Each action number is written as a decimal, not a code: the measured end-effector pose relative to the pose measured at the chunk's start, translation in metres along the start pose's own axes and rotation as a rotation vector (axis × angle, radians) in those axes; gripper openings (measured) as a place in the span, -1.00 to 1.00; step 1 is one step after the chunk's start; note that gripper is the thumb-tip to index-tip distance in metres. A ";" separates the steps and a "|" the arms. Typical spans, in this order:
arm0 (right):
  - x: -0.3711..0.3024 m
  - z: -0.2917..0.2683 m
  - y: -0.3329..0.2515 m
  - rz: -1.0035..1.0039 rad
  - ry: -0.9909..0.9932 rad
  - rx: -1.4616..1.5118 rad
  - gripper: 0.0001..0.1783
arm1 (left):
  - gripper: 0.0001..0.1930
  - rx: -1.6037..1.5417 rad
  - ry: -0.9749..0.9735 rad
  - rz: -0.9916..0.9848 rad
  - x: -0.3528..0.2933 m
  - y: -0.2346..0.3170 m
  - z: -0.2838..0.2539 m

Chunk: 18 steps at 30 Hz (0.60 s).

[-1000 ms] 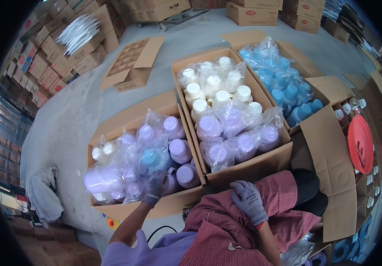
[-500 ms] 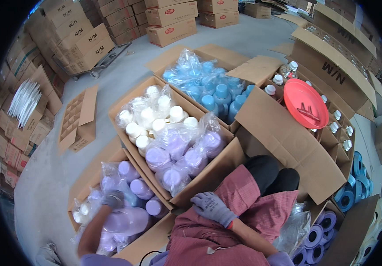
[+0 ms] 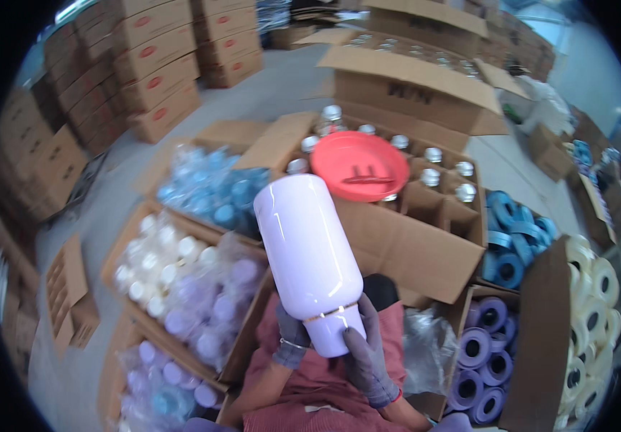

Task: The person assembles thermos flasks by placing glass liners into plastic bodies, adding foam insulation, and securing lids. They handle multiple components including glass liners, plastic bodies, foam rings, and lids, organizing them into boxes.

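A: How does the lilac bottle (image 3: 307, 248) look?
B: Smooth and glossy, like plastic, with a shiny, metal-looking band (image 3: 331, 312).
A: And the gloves (image 3: 369, 363)?
B: Matt, fabric-looking. The apron (image 3: 303, 396) seems matt cloth too.
A: The red dish (image 3: 350, 155)?
B: Smooth plastic, by its look. The carton flap (image 3: 411, 248) is matt cardboard; the clear bag (image 3: 427, 353), crinkled, shiny plastic film.

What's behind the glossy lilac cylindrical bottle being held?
Brown cardboard flap shows to its right, bagged blue bottles left; whatever the bottle covers is hidden.
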State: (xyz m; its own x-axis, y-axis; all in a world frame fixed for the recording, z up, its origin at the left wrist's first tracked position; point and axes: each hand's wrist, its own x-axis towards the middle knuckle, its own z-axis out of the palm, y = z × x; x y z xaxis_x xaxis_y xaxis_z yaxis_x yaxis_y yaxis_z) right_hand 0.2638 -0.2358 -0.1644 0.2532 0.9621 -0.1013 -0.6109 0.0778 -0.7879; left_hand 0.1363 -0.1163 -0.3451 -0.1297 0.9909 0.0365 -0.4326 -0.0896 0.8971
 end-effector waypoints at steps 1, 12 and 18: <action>-0.001 -0.027 -0.016 -0.057 0.044 -0.288 -0.05 | -0.58 -0.009 -0.103 -0.014 -0.002 0.001 0.032; -0.031 -0.087 -0.058 -0.519 0.022 -1.309 -0.12 | -0.66 0.663 -0.623 0.088 0.103 0.123 0.144; 0.010 -0.074 -0.141 -1.138 -0.291 -1.554 -0.34 | -0.74 0.577 -0.515 0.276 0.144 0.140 0.170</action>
State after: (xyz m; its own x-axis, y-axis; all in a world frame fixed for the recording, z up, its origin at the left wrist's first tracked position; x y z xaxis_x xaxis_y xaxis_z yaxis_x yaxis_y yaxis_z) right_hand 0.4085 -0.2565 -0.0992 -0.2235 0.6566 0.7204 0.8517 0.4909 -0.1832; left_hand 0.2088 0.0308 -0.1397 0.3220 0.8753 0.3609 0.0997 -0.4104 0.9064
